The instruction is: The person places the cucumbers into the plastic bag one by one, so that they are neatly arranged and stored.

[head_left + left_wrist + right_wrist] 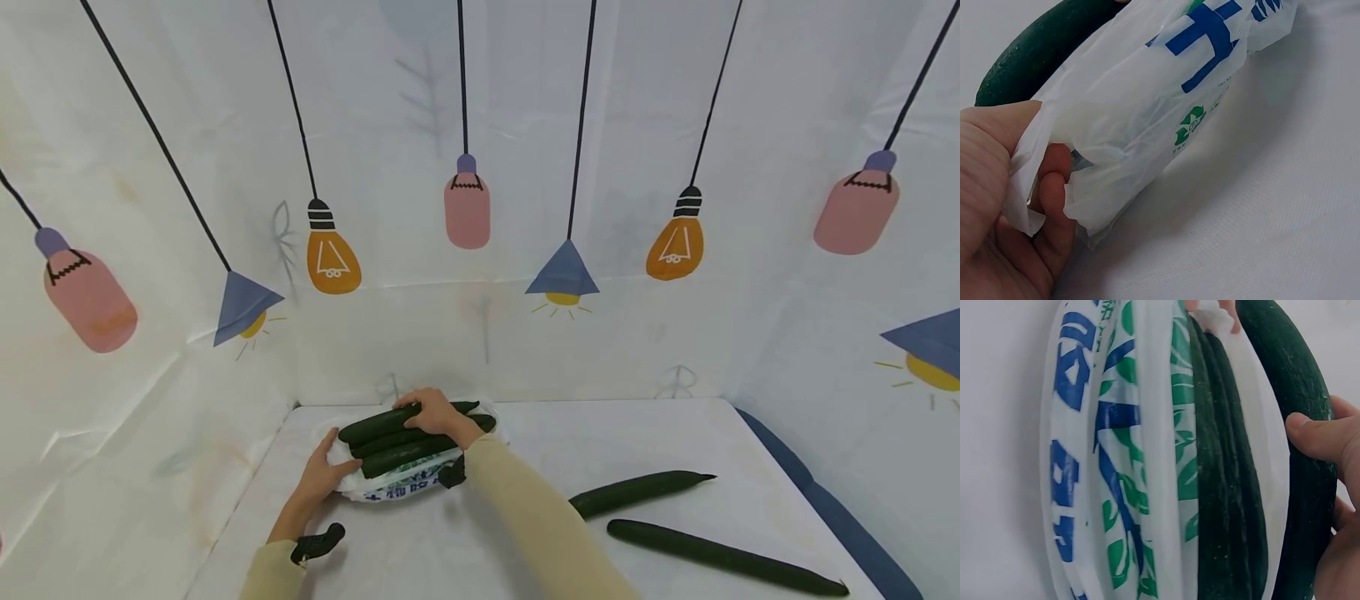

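Observation:
A white plastic bag with blue lettering and green leaf prints lies towards the back of the table, several dark green cucumbers in its open mouth. My left hand pinches the bag's edge at its left end, the thin film caught between thumb and fingers. With my right hand I grip the rearmost cucumber, thumb on one side and fingers round the other. Beside it, two cucumbers rest close together inside the bag, partly covered by its printed side.
Two loose cucumbers, one farther back and one nearer, lie on the right of the white table. My right sleeve hides part of the farther one. White sheeting printed with lamps surrounds the table's back and sides.

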The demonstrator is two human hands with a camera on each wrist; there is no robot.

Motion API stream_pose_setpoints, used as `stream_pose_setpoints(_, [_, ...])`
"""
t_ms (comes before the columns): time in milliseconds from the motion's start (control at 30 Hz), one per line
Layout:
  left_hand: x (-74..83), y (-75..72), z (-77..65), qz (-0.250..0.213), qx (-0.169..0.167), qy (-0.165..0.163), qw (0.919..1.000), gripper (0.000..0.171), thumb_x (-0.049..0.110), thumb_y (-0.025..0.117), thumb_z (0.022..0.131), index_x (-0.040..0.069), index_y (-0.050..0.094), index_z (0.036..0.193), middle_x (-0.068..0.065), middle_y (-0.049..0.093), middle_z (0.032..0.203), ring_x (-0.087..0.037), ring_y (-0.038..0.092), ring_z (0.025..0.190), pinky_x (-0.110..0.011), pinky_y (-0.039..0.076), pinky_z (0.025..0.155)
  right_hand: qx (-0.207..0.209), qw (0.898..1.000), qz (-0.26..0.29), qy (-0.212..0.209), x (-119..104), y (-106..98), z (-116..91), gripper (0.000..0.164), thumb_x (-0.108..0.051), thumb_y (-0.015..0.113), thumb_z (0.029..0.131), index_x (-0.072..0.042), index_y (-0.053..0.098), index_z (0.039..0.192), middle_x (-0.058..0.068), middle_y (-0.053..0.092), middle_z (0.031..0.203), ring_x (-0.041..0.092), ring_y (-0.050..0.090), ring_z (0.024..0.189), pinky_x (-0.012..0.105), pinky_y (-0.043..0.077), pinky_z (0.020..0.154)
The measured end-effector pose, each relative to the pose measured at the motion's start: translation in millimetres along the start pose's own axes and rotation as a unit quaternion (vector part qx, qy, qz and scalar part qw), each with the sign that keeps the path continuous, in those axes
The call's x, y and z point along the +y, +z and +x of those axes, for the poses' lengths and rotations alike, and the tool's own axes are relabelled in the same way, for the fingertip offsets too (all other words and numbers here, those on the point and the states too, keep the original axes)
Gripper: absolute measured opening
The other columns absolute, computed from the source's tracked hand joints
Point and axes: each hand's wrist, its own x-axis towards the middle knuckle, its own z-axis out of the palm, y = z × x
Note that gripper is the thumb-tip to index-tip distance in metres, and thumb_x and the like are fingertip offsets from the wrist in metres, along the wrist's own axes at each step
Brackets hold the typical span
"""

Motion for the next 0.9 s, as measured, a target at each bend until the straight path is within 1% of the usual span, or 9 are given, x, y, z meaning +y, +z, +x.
stream_pose_setpoints(133, [-2.3, -0.9, 1.9, -0.002, -0.004, -0.002, 1.0000, 0.100, 0.022, 0.075, 0.084, 0.006, 0.007, 0.156, -0.032, 0.009, 0.155, -0.049, 0.009, 0.141, -0.062, 0.017, 0.109, -0.001, 1.000, -0.001, 0.006, 4.9, 5.0, 0.3, 0.037, -0.008, 0.071, 0.088, -0.018, 0.069, 0.123, -0.007, 0.062, 0.126, 0.020, 0.054, 0.119, 0.035, 0.049, 0.091])
stream_pose_setpoints(200, [-3.6, -1.0, 3.4, -0.004, -0.006, -0.004, 1.0000, 0.100, 0.022, 0.075, 0.084, 0.007, 0.006, 0.156, -0.033, 0.009, 0.155, -0.049, 0.010, 0.140, -0.062, 0.019, 0.108, -0.002, 1.000, 0.000, 0.017, 6.8, 7.2, 0.5, 0.037, -0.009, 0.071, 0.088, -0.021, 0.069, 0.123, -0.008, 0.061, 0.127, 0.019, 0.053, 0.120, 0.035, 0.049, 0.092])
stream_pose_setpoints(333, [-4.8, 0.0, 4.9, -0.004, -0.010, -0.011, 0.9999, 0.100, 0.024, 0.074, 0.085, 0.008, 0.005, 0.157, -0.032, 0.009, 0.155, -0.049, 0.011, 0.140, -0.062, 0.020, 0.108, 0.004, 0.999, -0.006, 0.033, 8.3, 10.2, -0.1, 0.035, -0.010, 0.074, 0.086, -0.025, 0.071, 0.118, -0.008, 0.063, 0.124, 0.020, 0.055, 0.118, 0.036, 0.049, 0.090])
stream_pose_setpoints(467, [-6.4, 0.8, 4.3, -0.003, -0.010, -0.012, 0.9999, 0.100, 0.025, 0.074, 0.085, 0.008, 0.006, 0.157, -0.032, 0.009, 0.155, -0.048, 0.011, 0.140, -0.062, 0.020, 0.108, 0.003, 0.999, -0.028, 0.042, 7.5, 13.2, -2.3, 0.035, -0.013, 0.073, 0.087, -0.026, 0.070, 0.119, -0.006, 0.062, 0.127, 0.022, 0.055, 0.118, 0.040, 0.048, 0.093])
stream_pose_setpoints(533, [-7.2, 0.6, 3.2, -0.006, -0.009, -0.012, 0.9999, 0.100, 0.024, 0.074, 0.085, 0.007, 0.006, 0.156, -0.032, 0.008, 0.155, -0.049, 0.011, 0.140, -0.062, 0.020, 0.108, 0.000, 0.998, -0.047, 0.043, 7.3, 15.1, -2.7, 0.034, -0.015, 0.072, 0.089, -0.027, 0.069, 0.121, -0.005, 0.061, 0.129, 0.023, 0.054, 0.120, 0.044, 0.045, 0.098])
stream_pose_setpoints(633, [-8.1, 0.3, 2.1, -0.008, -0.005, -0.011, 0.9999, 0.100, 0.023, 0.074, 0.085, 0.006, 0.006, 0.156, -0.033, 0.009, 0.154, -0.049, 0.012, 0.140, -0.062, 0.020, 0.108, 0.002, 0.997, -0.074, 0.035, 8.9, 18.7, -1.9, 0.033, -0.018, 0.070, 0.090, -0.028, 0.069, 0.122, -0.006, 0.060, 0.130, 0.023, 0.051, 0.124, 0.051, 0.036, 0.104])
stream_pose_setpoints(733, [-8.0, 0.3, 2.4, -0.002, 0.000, -0.011, 0.9999, 0.099, 0.024, 0.074, 0.085, 0.005, 0.008, 0.156, -0.033, 0.011, 0.154, -0.049, 0.013, 0.139, -0.062, 0.021, 0.108, 0.002, 0.996, -0.085, 0.032, 10.5, 20.6, -0.6, 0.033, -0.019, 0.069, 0.091, -0.029, 0.068, 0.123, -0.007, 0.060, 0.130, 0.023, 0.049, 0.126, 0.057, 0.028, 0.107])
stream_pose_setpoints(800, [-7.3, 0.4, 3.1, 0.005, 0.002, -0.008, 1.0000, 0.099, 0.025, 0.074, 0.085, 0.004, 0.009, 0.156, -0.033, 0.012, 0.154, -0.050, 0.013, 0.139, -0.062, 0.021, 0.108, 0.003, 0.996, -0.087, 0.032, 10.8, 20.7, 0.0, 0.033, -0.019, 0.069, 0.091, -0.029, 0.068, 0.122, -0.008, 0.060, 0.129, 0.023, 0.049, 0.127, 0.058, 0.026, 0.107])
stream_pose_setpoints(900, [-6.4, 0.4, 4.5, 0.008, 0.003, -0.010, 0.9999, 0.099, 0.026, 0.074, 0.085, 0.005, 0.009, 0.156, -0.033, 0.012, 0.154, -0.049, 0.014, 0.139, -0.062, 0.021, 0.108, 0.000, 0.995, -0.088, 0.038, 10.3, 19.1, 0.8, 0.033, -0.019, 0.070, 0.091, -0.031, 0.068, 0.122, -0.010, 0.061, 0.128, 0.021, 0.049, 0.126, 0.056, 0.026, 0.107])
